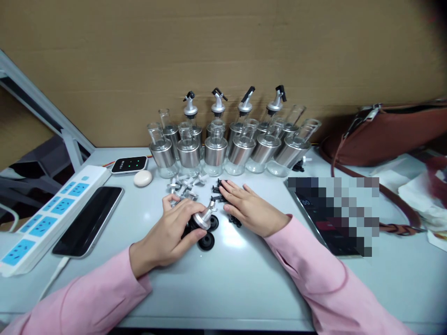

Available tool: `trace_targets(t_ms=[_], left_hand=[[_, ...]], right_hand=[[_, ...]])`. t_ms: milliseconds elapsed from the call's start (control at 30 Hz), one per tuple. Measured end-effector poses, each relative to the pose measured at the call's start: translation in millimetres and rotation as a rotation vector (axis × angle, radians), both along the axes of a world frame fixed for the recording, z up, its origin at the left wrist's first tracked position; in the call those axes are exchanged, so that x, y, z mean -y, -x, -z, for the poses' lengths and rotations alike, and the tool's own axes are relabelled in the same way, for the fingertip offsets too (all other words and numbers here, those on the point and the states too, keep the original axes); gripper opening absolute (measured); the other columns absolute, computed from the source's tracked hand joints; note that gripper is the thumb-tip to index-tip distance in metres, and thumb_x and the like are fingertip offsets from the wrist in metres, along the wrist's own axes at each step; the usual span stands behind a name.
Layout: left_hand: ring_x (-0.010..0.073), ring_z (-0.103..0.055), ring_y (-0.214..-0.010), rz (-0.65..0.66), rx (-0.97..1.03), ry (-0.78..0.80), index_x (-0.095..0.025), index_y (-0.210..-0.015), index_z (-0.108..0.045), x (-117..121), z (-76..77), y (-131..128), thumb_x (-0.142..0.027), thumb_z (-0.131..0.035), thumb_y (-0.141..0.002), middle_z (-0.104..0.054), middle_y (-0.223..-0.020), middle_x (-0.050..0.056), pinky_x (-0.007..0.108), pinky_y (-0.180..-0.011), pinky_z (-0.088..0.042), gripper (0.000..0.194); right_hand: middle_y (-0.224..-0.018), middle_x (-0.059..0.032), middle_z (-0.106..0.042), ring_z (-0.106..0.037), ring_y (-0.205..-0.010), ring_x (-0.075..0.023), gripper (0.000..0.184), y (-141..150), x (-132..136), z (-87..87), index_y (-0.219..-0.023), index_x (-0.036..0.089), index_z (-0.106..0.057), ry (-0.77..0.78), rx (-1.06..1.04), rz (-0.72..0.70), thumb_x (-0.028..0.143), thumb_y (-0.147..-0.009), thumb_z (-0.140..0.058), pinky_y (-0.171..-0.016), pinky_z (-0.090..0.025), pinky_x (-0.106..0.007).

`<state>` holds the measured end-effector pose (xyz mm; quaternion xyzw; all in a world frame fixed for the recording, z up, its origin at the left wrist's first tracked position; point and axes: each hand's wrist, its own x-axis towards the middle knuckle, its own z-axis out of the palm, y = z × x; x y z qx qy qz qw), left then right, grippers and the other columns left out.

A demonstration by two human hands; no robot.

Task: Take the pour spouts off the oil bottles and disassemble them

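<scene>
Silver caught our eye first: we had a pourer head in our left grip, closed round its lower part, thumb on the near side and fingers over the far one; it leaned, narrow spout up and to the right, perhaps so that its top was left free; our right grip lay flat and unclosed, fingers stretched toward small black levers, and whether the fingertips touched them or hung just above, we could not tell; black discs sat just beside the pourer head, pale fittings beyond the left grip, each kind in its own cluster on the worktop, likely to keep like parts together and within reach; behind, we had glass bottles in two rows, four at the back topped with lever-fitted pourers, probably stood there to leave us working room.
</scene>
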<state>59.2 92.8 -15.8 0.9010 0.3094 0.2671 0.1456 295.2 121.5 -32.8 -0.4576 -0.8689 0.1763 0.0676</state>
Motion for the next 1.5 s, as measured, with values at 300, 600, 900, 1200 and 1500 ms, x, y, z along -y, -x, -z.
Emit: trace_targets(t_ms=[300, 600, 900, 1200, 1500], left_hand=[[0.018, -0.054, -0.087, -0.013, 0.01, 0.001, -0.019, -0.111, -0.038, 0.6, -0.4, 0.3, -0.028, -0.036, -0.095, -0.06, -0.098, 0.005, 0.037, -0.09, -0.02, 0.019], [0.0183, -0.056, -0.087, -0.014, 0.016, -0.019, -0.019, -0.111, -0.039, 0.7, -0.9, 1.2, -0.027, -0.038, -0.093, -0.061, -0.097, 0.004, 0.036, -0.089, -0.02, 0.019], [0.0182, -0.055, -0.086, 0.002, 0.017, -0.01, -0.019, -0.111, -0.038, 0.2, -0.6, 1.2, -0.028, -0.038, -0.094, -0.06, -0.097, 0.004, 0.036, -0.089, -0.02, 0.019], [0.0183, -0.056, -0.085, -0.007, 0.021, 0.002, -0.02, -0.11, -0.04, 0.3, -0.5, 0.5, -0.027, -0.039, -0.093, -0.061, -0.096, 0.004, 0.036, -0.09, -0.021, 0.018], [0.0177, -0.054, -0.087, 0.005, 0.014, 0.011, -0.02, -0.111, -0.038, 0.2, -1.0, 0.9, -0.026, -0.039, -0.094, -0.059, -0.098, 0.004, 0.036, -0.09, -0.019, 0.018]], right_hand=[[-0.145, -0.0132, -0.03, -0.023, -0.137, -0.0286, 0.044, 0.7, -1.6, 2.9, -0.135, 0.014, -0.042, -0.094, 0.012, -0.003, 0.027, -0.094, -0.038, -0.106, -0.024, -0.06], [-0.144, -0.0114, -0.034, -0.016, -0.137, -0.0329, 0.03, -13.8, -5.2, -6.1, -0.112, 0.021, -0.065, -0.117, -0.125, -0.044, 0.032, -0.089, -0.049, -0.107, -0.023, -0.061], [-0.144, -0.0136, -0.032, -0.015, -0.137, -0.0343, 0.031, -10.4, -4.2, -3.2, -0.113, 0.021, -0.065, -0.096, -0.134, -0.052, 0.034, -0.088, -0.05, -0.105, -0.024, -0.061], [-0.14, -0.0126, -0.04, -0.02, -0.137, -0.032, 0.046, -6.2, -4.0, -0.8, -0.131, 0.018, -0.049, -0.023, -0.14, -0.016, 0.034, -0.088, -0.05, -0.105, -0.022, -0.063], [-0.141, -0.0115, -0.037, -0.018, -0.137, -0.0317, 0.045, -6.5, -4.5, -2.5, -0.129, 0.014, -0.05, -0.004, -0.111, -0.014, 0.034, -0.089, -0.045, -0.107, -0.022, -0.061]])
